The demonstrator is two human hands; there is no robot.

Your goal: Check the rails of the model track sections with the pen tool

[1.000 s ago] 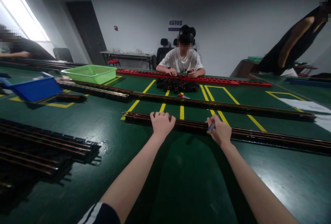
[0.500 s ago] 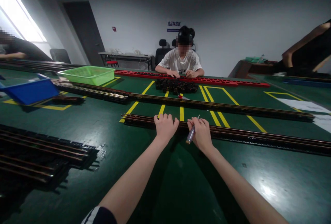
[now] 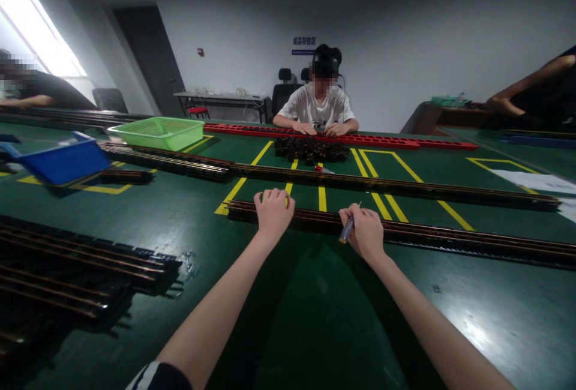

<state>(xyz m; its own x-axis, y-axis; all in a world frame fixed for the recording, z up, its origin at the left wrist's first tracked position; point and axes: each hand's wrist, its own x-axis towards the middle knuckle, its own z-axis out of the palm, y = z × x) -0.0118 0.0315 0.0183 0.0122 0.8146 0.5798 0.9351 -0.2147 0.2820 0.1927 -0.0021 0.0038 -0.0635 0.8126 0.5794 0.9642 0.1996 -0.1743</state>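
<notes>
A long dark rail strip with copper-coloured rods along it lies crosswise in front of me. Over it, near its left end, is my left hand, fingers bent and thumb apart, holding nothing I can see; whether it touches the rail I cannot tell. My right hand is closed round a screwdriver with a clear purplish handle. The handle points down toward me and the thin metal shaft sticks up past the fingers. This hand is at the near edge of the same strip.
Another long strip runs behind. Bundled strips lie at left, near a blue bin and a green basket. Across the table, a person works at a red frame behind a dark heap of parts.
My left hand has slid left along the strip toward its end, widening the distance between my hands. My right hand still holds the screwdriver, a little farther right. The view has shifted slightly.
</notes>
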